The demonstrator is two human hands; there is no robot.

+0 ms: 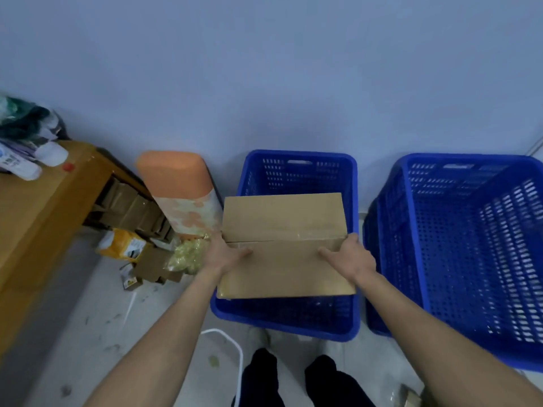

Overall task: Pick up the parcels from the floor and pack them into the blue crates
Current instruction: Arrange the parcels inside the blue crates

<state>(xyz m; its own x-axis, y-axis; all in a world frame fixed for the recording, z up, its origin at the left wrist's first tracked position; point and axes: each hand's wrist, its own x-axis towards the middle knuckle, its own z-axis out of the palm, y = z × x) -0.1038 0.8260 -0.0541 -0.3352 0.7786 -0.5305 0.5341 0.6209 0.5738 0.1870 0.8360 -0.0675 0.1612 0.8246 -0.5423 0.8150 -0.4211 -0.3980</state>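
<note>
Cardboard parcel (283, 245) held flat over left blue crate (296, 324), likely for lowering in. Left hand (224, 254) clamped on left edge, right hand (351, 257) on right edge, two-sided grip keeps it level. Right blue crate (411, 259) beside, no parcels visible inside. More parcels (147, 259) on floor (102, 318) at left.

Your bare left forearm (164, 333) comes in from 7 o'clock and your bare right forearm (440, 333) from 5 o'clock. Both are uncovered along all the length that shows. The left hand (227, 254) and the right hand (349, 257) are bare too. At 6 o'clock you wear dark, nearly black trousers of soft cloth (261, 377), with a narrow gap between the two legs. Just above the left leg shows the rounded toe of a pale grey shoe (258, 336), which is blurred.
</note>
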